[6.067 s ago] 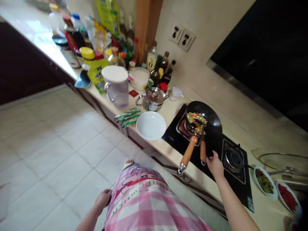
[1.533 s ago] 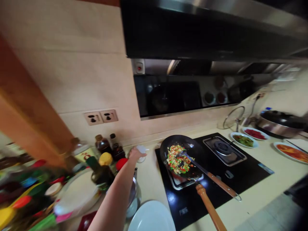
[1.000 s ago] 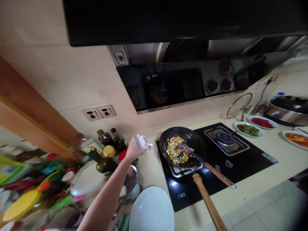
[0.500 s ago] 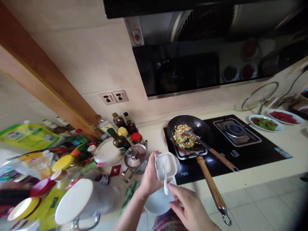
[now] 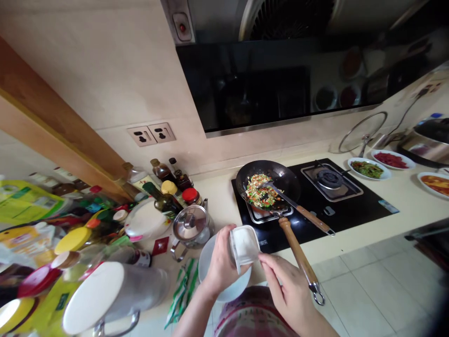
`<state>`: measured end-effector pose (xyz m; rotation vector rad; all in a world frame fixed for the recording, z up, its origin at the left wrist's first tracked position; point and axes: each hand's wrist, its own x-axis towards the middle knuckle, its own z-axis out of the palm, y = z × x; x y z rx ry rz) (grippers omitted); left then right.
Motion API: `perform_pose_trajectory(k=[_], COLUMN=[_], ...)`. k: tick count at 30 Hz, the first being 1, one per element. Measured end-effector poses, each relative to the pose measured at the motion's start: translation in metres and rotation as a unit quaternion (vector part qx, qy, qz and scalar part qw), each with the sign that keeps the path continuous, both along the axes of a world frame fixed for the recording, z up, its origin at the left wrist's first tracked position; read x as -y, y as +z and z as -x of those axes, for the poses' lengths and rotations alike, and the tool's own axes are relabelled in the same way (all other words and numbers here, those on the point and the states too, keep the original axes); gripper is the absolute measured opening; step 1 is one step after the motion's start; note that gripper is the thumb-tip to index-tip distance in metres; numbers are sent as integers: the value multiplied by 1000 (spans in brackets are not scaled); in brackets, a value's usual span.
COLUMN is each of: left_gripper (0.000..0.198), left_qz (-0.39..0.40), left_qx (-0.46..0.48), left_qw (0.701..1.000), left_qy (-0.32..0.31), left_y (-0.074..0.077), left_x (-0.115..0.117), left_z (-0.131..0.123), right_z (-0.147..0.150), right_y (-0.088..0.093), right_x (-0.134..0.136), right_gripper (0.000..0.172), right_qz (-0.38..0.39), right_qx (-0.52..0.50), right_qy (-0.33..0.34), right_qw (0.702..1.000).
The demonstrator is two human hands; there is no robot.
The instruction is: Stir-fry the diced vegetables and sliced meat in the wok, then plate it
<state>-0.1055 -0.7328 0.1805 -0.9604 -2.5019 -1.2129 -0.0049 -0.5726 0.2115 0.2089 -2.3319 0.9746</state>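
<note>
My left hand [image 5: 220, 260] is closed round a small white container [image 5: 244, 245], lid open, with a white powder inside. It is held above a white plate [image 5: 206, 258] at the counter's front edge. My right hand [image 5: 288, 286] is beside the container, its thumb and fingers pinched at the lower right corner; what they pinch is hidden. Behind them a black wok [image 5: 269, 182] of chopped mixed vegetables sits on the left burner with a metal spatula [image 5: 293, 204] resting in it. The wok's wooden handle [image 5: 297, 251] points toward me.
Bottles and jars [image 5: 164, 182] crowd the counter at left, with a lidded steel pot [image 5: 191, 225] and a white-lidded jug [image 5: 105, 295]. The right burner [image 5: 330, 180] is bare. Plates of food [image 5: 368, 168] and a glass lid [image 5: 363, 132] stand at right.
My left hand reached to the back of the counter, lifted the white container and brought it in front of me. My right hand came up to it; the white spoon seen half a second ago is hidden.
</note>
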Motion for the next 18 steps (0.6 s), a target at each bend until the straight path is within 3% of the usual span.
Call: perform_pose_trajectory(k=[4,7,12,18], left_gripper=[79,78,79,79], left_qz=[18,29,37,40], left_qx=[-72,-94,-91,-78], left_qw=[997,995,995,996], left_qy=[7,6,17,18], left_y=[-3,-4,-3,0], left_x=[-2,-2,-2,-1], left_z=[0,-1,-3,-7], right_z=[-1,0,2,6], right_y=[1,-2,-11,-24], right_x=[3,5,6,11], right_gripper=[32,29,22,21], right_qz=[-41,-7,145,368], right_qx=[-11,7,70,150], right_qy=[-9,-5,7,10], right_qw=[999,1000,987,918])
